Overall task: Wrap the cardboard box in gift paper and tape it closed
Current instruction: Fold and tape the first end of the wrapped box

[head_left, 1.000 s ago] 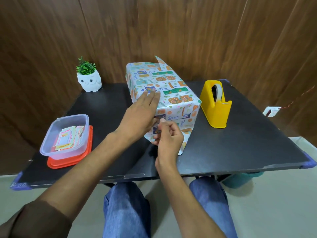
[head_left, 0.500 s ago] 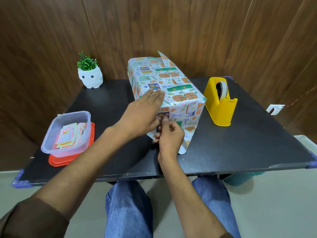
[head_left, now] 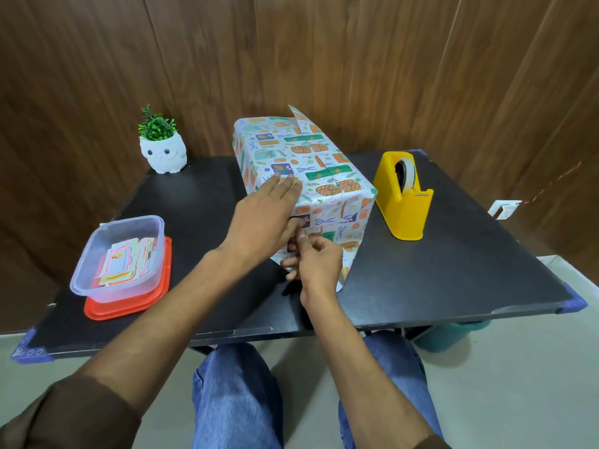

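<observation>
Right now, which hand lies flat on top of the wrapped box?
The left hand, fingers straight on top of the wrapped box; the right hand is curled against its near end.

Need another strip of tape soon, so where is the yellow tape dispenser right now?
In the head view, the yellow tape dispenser stands on the black table, on the person's right, close beside the right side of the wrapped box.

Black table (head_left: 453,280), wrapped box (head_left: 311,163), yellow tape dispenser (head_left: 402,209), owl planter (head_left: 163,153), red lid (head_left: 129,307)
</observation>
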